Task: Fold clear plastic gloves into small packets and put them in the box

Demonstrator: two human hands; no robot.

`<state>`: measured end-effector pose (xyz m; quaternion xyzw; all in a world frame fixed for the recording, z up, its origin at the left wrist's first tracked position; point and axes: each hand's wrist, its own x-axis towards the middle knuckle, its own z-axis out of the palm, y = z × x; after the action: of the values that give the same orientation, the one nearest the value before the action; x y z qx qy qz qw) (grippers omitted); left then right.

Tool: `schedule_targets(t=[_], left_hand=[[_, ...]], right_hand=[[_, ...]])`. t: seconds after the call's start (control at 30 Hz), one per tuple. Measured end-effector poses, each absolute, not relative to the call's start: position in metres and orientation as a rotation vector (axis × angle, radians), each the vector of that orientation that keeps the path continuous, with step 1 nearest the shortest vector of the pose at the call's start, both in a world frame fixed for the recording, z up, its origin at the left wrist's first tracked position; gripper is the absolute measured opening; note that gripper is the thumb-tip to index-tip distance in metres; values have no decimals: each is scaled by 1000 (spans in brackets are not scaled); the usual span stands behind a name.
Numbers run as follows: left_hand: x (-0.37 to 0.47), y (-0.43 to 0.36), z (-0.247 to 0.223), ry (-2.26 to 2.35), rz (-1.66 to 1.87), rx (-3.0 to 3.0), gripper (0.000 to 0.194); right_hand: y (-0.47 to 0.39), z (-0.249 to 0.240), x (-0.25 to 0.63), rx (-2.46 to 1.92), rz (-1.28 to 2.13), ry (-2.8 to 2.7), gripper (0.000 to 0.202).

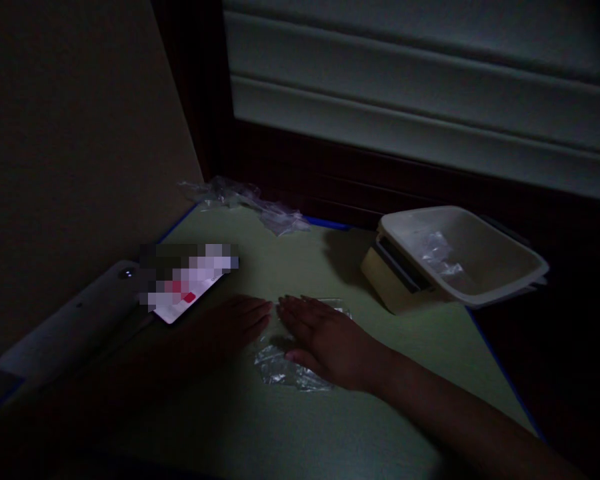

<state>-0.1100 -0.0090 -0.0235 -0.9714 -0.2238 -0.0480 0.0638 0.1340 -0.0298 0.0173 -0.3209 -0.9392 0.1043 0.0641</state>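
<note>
A clear plastic bag [293, 370] lies crinkled on the pale green table [300, 440], in front of me. My right hand [327, 340] rests palm down over it, fingers stretched out, covering part of the plastic. Just left of the bag is my left hand [240, 323], lying flat in deep shadow with its fingertips close to those of the right hand. Neither hand visibly grips anything. What is under the palms is hidden.
A phone with a lit screen [173, 310] lies at the left, beside a pale device [75, 320]. More clear plastic [275, 217] is heaped at the back edge. At the right, a white bin [500, 260] with plastic inside stands against a yellowish container [387, 283].
</note>
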Motion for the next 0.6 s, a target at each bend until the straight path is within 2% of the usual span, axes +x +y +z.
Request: schedule_targets(t=[0.23,0.47,0.6], left_hand=[[-111,-10,-15,-717,-138,-2959,39],[-111,-7,-10,-701,-200,-3003,36],[-113,-5,-15,-588,-311,-2984,30]], right_hand=[[-37,16,192,-1250,519,-2745,54],[-21,10,210,-1317,698,-2369,36],[3,3,197,-1470,658,-2311,42]])
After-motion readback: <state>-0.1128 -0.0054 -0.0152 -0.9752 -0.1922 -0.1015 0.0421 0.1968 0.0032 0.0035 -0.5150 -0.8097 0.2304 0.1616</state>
